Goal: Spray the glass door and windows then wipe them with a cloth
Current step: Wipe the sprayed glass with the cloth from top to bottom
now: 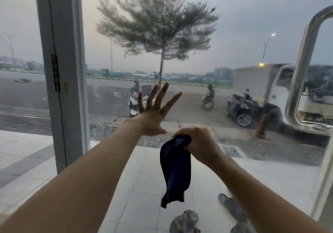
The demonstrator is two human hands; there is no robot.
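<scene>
**Cloth in my right fist, left palm open**

My right hand [196, 140] is clenched on the dark blue cloth [175, 171], which hangs below my fist before the glass door [207, 56]. My left hand [155, 113] is raised just beside it, fingers spread, empty.

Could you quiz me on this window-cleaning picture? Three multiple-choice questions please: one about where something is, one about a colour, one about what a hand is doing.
1. Where is the metal door handle?
A. right edge
B. left edge
C. bottom centre

2. What colour is the cloth?
A. white
B. dark blue
C. yellow

3. How is the left hand?
A. fist
B. gripping a bottle
C. open, fingers spread

Answers: 1 A, it curves along the right side. 2 B, it hangs dark blue from the right hand. 3 C, fingers splayed toward the glass.
</scene>
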